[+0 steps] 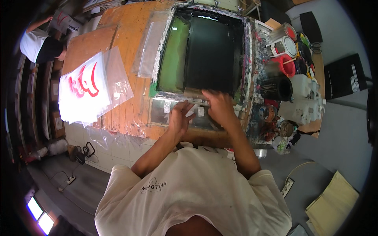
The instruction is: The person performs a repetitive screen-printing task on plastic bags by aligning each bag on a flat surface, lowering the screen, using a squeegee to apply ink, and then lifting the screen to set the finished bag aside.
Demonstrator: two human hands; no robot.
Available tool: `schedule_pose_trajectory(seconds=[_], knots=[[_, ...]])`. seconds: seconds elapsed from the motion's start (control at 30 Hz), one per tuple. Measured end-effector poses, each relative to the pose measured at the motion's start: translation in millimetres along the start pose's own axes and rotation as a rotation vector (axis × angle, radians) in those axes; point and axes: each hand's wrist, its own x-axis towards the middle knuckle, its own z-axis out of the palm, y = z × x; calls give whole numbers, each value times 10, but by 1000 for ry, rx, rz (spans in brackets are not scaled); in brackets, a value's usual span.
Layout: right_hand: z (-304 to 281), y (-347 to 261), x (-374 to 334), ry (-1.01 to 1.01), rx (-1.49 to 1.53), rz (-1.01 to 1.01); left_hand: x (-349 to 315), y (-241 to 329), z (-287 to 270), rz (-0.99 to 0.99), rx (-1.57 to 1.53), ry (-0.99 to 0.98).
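A screen printing frame (160, 63) lies on the wooden table in front of me. Black ink covers most of its mesh (214, 55), while a green strip (173, 59) shows along the left side. At the near end of the mesh, my right hand (219, 103) grips a brownish squeegee (193, 93), its fingers closed over the top edge. My left hand (181, 117) is at the near rim of the frame, left of the right hand. Its fingers are bent and a gap shows between them; I see nothing held there.
Clear plastic sheets with red print (84, 88) are stacked at the table's left. Ink cans (281, 47), a black pot (277, 88) and translucent jugs (305, 98) crowd the right side. Another person (37, 43) stands far left. Shelves (35, 102) line the left wall.
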Motion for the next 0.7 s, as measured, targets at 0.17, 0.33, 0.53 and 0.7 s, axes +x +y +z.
schedule_pose_trajectory(seconds=[0.17, 0.33, 0.53, 0.7], knots=[[289, 125, 27, 38, 39, 63, 163, -111, -67, 8, -16, 100], [672, 138, -32, 238, -148, 17, 218, -143, -119, -4, 12, 85], [562, 505, 719, 357, -255, -40, 192, -157, -81, 1, 8, 148], [181, 938, 1822, 368, -288, 22, 165, -162, -62, 10, -16, 179]])
